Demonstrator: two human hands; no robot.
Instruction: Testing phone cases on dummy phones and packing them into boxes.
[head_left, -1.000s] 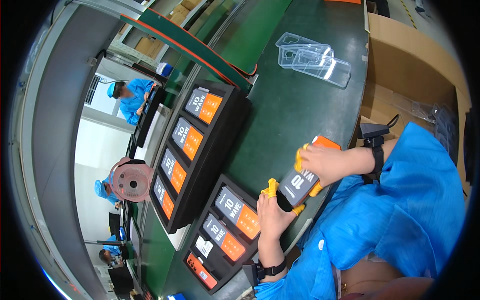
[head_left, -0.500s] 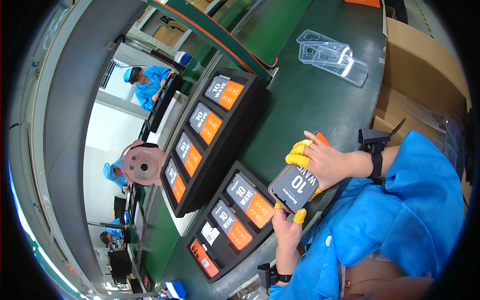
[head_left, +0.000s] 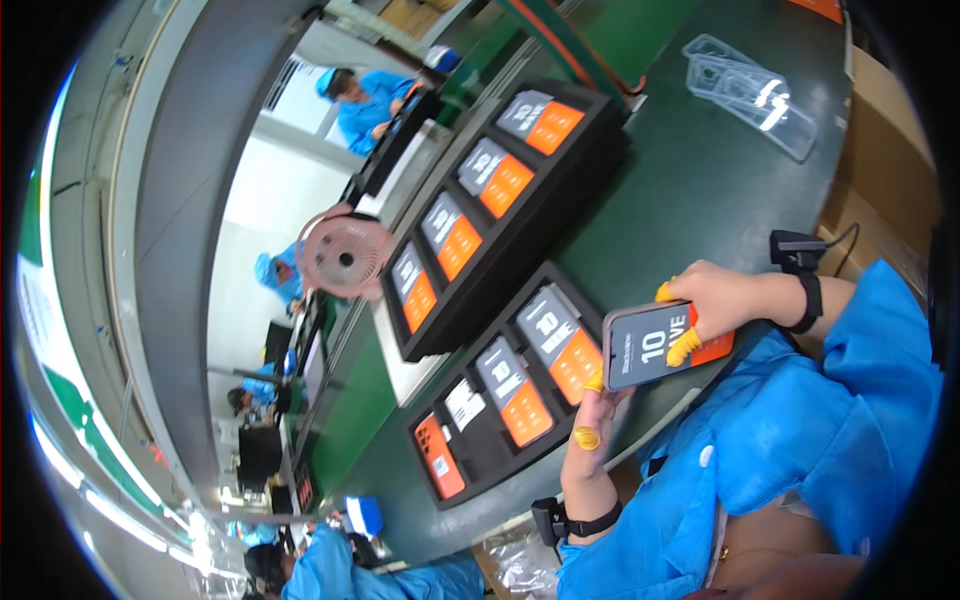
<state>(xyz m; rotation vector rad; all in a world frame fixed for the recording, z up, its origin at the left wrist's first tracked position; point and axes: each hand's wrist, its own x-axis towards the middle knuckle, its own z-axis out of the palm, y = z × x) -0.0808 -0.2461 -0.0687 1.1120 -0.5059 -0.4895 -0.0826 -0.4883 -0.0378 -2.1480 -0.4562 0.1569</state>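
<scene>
A smartphone (head_left: 622, 352) with a grey and orange printed film on its screen is tilted up over the bench. My right hand (head_left: 712, 298) grips its orange end, yellow finger cots on the fingertips. At the opposite end, my left hand (head_left: 592, 415) has its thumb against the phone's edge, and its other fingers are partly hidden beneath. Beside the left hand lies a black tray (head_left: 484, 452) holding two phones screen up, an orange phone (head_left: 440, 458) showing its camera side, and a white label (head_left: 464, 404).
Behind that tray stands a thicker black tray stack (head_left: 520, 255) with several phones. Clear phone cases (head_left: 750, 95) lie on the green bench at the far right, near a cardboard box (head_left: 880, 150). A pink fan (head_left: 345, 258) stands beyond. Co-workers in blue (head_left: 370, 105) sit farther off.
My view has swung, so the bench contents appear shifted. The phone is turned more level, its screen facing me more; my right hand has moved its grip along the orange end.
</scene>
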